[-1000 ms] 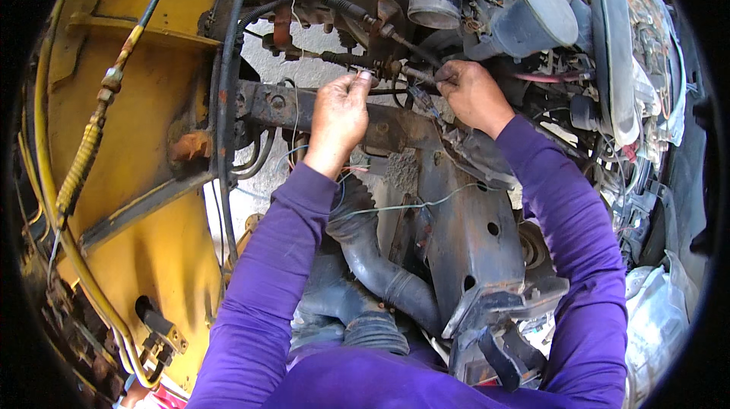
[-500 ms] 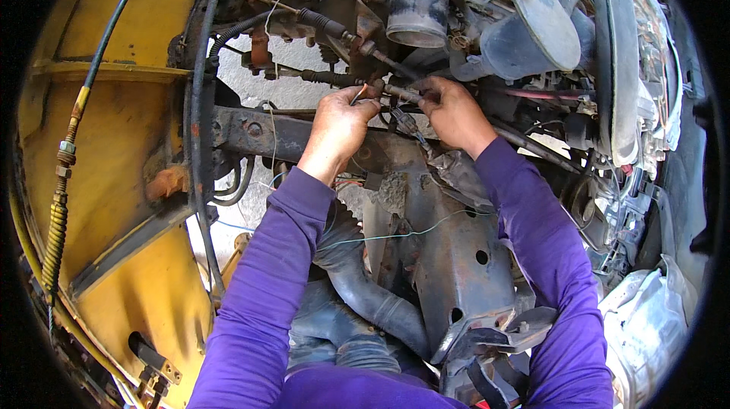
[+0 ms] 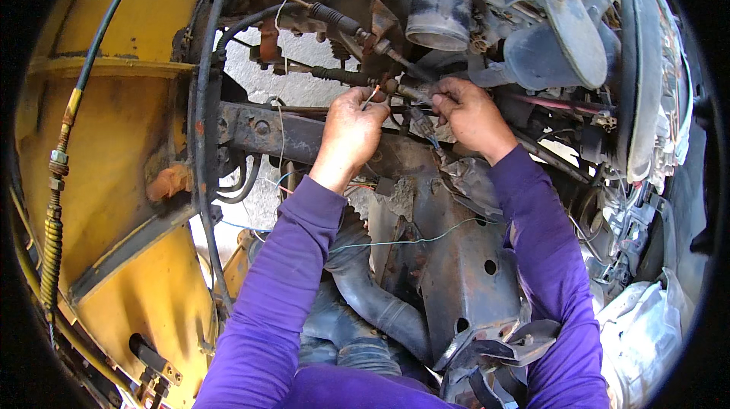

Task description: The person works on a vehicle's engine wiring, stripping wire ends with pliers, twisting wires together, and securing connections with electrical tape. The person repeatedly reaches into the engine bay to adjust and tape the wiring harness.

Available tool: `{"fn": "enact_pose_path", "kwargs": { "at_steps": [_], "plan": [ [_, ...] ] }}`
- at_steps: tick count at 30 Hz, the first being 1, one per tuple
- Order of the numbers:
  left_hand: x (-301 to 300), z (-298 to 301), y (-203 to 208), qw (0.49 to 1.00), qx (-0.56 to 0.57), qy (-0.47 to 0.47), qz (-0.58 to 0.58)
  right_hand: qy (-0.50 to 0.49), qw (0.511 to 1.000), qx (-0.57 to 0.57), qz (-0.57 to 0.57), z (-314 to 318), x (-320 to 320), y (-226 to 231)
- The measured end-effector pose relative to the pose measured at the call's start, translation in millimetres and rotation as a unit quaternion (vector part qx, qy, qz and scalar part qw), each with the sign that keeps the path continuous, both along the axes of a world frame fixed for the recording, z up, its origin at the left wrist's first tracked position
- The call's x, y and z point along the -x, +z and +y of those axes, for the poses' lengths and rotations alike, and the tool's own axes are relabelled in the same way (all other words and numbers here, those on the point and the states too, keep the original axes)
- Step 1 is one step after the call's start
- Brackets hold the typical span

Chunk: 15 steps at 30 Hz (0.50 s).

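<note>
My left hand point(image 3: 353, 129) is closed, thumb against fingers, on a thin wire point(image 3: 371, 95) whose bright orange tip pokes up past the thumb. To its right, my right hand point(image 3: 473, 118) has its fingers curled together in a pinch. Whatever it may hold is hidden behind the fingers. Between the two hands runs a greasy metal linkage rod point(image 3: 411, 93), close to the right fingertips. A grey plug connector point(image 3: 423, 125) with short wires hangs just below that rod, touched by neither hand as far as I can see.
A dark steel frame rail point(image 3: 289, 134) crosses below the hands. Yellow body panels point(image 3: 114, 181) stand at left, beside a black hose point(image 3: 203, 128). A thick black pipe point(image 3: 439, 10) and a curved duct point(image 3: 372, 287) flank the work. A loose green wire point(image 3: 418, 239) spans the frame.
The whole view has shifted slightly, so the scene sits farther right. Both hands keep nearly the same pose and place by the rod; the left still pinches the wire.
</note>
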<state>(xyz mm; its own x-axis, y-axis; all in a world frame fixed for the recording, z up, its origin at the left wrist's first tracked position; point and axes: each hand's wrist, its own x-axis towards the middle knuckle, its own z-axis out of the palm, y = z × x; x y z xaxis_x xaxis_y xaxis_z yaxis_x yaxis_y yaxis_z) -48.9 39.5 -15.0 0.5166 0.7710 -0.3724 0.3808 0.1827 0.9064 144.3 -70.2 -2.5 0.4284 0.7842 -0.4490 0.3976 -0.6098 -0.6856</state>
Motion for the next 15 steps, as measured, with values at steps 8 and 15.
{"fn": "enact_pose_path", "kwargs": {
  "at_steps": [8, 15],
  "plan": [
    [0.3, 11.6, -7.1, 0.973, 0.212, 0.087, -0.025, -0.094, 0.991, 0.034, 0.085, 4.8, 4.1, 4.7],
    [-11.0, 40.8, 7.0, 0.988, 0.038, -0.118, 0.089, -0.092, 0.990, 0.029, 0.100, 0.6, -4.7, -1.4]
  ]
}}
